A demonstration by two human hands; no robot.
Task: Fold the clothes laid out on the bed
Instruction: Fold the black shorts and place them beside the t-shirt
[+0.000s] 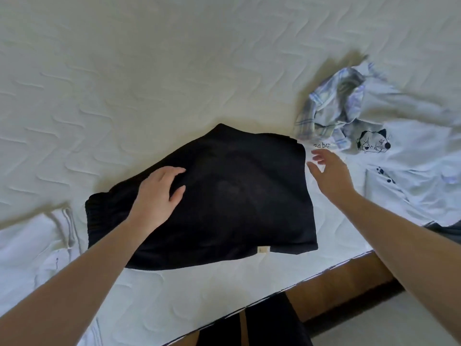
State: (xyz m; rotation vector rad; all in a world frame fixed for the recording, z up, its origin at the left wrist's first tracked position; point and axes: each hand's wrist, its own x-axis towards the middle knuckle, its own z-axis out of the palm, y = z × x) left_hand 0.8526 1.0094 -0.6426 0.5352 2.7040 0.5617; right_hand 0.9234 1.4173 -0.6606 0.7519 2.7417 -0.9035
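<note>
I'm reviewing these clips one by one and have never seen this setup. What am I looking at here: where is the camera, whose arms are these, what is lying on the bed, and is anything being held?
There is no machine here. One wide-angle camera sits on a person's head, looking down at their bare arms. The surface is a quilted white mattress. In the middle lies a black garment, already folded into a compact shape. The left hand rests flat on it, pressing rather than gripping. The right hand is open in the air beside the garment's right edge, holding nothing. To the right lie a white shirt with a cartoon animal print and a crumpled plaid shirt on top of it. Another white garment lies at the left.
</note>
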